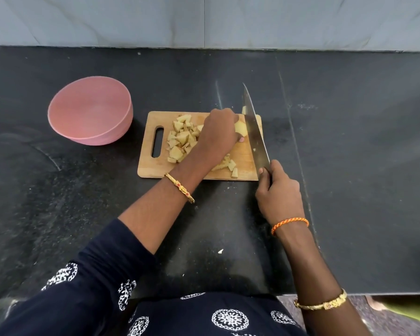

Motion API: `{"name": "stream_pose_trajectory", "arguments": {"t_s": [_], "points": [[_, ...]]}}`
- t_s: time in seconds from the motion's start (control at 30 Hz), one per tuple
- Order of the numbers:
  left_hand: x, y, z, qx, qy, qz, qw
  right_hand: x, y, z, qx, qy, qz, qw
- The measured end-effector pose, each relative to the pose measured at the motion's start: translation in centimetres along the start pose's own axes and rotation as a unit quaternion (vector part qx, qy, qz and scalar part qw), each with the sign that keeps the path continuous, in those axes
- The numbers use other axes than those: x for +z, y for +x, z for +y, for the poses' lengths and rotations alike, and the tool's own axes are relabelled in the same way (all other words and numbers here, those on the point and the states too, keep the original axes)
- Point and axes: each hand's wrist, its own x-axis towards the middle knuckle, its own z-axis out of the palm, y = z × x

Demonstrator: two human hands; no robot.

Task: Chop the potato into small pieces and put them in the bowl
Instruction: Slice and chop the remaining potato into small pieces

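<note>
On the cutting board [153,166], the remaining potato chunk [241,128] is being pinned by the curled left hand [220,132] while the knife [254,127] is being gripped by the right hand [277,190]; fingertips should be kept tucked away from the blade. The bowl [90,110] is being left unfilled beside the board.

Navy white-patterned sleeve [102,270] — gold bangles [180,188]
</note>
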Motion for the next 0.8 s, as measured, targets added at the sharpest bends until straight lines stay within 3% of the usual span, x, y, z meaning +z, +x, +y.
{"name": "stream_pose_trajectory", "arguments": {"t_s": [0.3, 0.57, 0.8], "points": [[-0.2, 0.2, 0.2, -0.017, -0.02, -0.029, 0.999, 0.5, 0.7, -0.5, 0.006, -0.048, -0.02, 0.999], [0.0, 0.0, -0.2, -0.021, -0.014, -0.019, 1.0, 0.2, 1.2, -2.7, 0.031, -0.189, -0.08, 0.978], [-0.2, -0.2, 0.2, -0.031, -0.021, -0.012, 0.999, -1.2, 1.1, -2.6, 0.068, -0.215, -0.162, 0.961]]}}
